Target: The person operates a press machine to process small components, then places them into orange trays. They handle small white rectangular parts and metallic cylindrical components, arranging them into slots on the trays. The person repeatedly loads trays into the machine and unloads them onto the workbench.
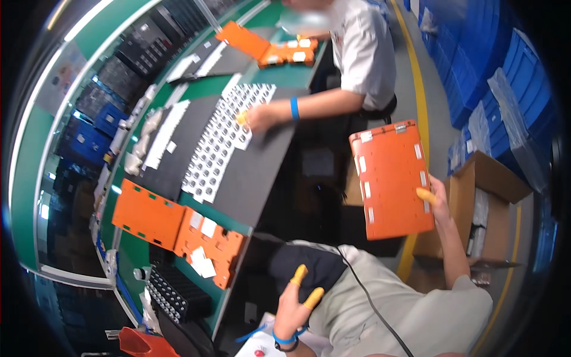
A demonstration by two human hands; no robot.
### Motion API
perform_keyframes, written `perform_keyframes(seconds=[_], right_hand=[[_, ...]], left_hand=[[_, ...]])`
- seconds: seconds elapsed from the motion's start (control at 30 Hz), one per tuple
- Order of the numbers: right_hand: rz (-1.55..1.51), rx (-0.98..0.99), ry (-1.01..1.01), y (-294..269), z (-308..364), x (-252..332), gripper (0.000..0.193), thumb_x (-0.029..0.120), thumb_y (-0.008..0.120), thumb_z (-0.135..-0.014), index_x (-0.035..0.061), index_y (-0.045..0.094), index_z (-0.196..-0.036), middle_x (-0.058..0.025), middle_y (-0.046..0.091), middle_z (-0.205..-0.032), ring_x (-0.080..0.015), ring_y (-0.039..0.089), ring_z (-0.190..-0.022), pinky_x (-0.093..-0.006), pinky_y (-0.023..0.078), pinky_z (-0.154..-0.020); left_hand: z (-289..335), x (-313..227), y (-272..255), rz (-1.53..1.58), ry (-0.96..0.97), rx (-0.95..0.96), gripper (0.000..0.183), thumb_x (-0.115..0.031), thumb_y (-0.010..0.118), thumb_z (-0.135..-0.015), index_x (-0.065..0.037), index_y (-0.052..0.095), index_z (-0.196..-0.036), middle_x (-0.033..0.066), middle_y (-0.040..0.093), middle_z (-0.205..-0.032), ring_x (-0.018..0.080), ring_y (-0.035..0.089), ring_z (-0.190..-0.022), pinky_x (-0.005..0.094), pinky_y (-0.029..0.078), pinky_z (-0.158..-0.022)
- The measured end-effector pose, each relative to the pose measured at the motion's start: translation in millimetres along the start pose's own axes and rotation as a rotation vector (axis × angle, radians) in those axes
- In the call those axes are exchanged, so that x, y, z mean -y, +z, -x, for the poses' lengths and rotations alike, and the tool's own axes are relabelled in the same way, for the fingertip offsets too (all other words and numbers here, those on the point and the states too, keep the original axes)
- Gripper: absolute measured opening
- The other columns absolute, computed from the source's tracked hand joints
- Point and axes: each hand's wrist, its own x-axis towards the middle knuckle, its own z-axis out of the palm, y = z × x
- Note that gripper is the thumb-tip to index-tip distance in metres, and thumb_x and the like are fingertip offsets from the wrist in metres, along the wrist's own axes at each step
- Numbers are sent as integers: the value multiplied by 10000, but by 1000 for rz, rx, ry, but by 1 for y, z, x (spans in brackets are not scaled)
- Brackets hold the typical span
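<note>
At the right, my right hand (439,201) grips the edge of a closed orange hinged fixture (391,184), a flat rectangular case with white pads along its sides. It is held upright off the table, and the thumb with a yellow finger cot presses on its face. My left hand (290,312) is low in the view, fingers apart and nothing in it, two of them in yellow finger cots. A blue band (285,340) circles that wrist. Another orange fixture (178,225) lies unfolded on the green table, with white pieces on its right half.
A co-worker's hand (262,117) reaches over a white sheet (223,146) of small round parts on a dark mat. Farther off lies an open orange fixture (285,53). A black tray (178,294) of parts is near left. Cardboard box (458,202) and blue bins (505,107) stand right.
</note>
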Motion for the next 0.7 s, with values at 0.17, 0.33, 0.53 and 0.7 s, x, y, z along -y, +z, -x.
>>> perform_keyframes(seconds=[0.17,0.33,0.53,0.7], right_hand=[[96,-193,184,-54,-35,-98,308,2,598,-878,-17,575,-1185,-58,660,-1021,-109,638,-907,-244,522,-758],[381,-193,359,-106,-95,-195,167,50,636,-860,21,633,-1025,-4,624,-815,-81,553,-640,-255,451,-570],[439,-369,450,-122,-171,-318,109,83,658,-823,36,639,-920,-5,587,-706,-111,491,-546,-301,384,-505],[525,-486,479,-102,-221,-366,116,113,686,-789,29,639,-854,-24,579,-665,-145,501,-544,-337,377,-508]], left_hand=[[5,10,21,55,-195,-40,783,-234,738,-850,14,322,-1466,250,556,-1329,392,535,-1237,385,433,-1003],[2,32,27,31,-238,-69,728,-203,699,-882,-7,326,-1475,243,550,-1341,382,532,-1245,375,414,-1021],[-3,47,26,177,-381,-140,832,-100,620,-930,-102,74,-1558,211,516,-1378,308,504,-1276,375,366,-1073],[7,60,21,296,-454,-230,847,-76,593,-945,-118,15,-1563,205,512,-1378,300,510,-1264,379,378,-1065]])
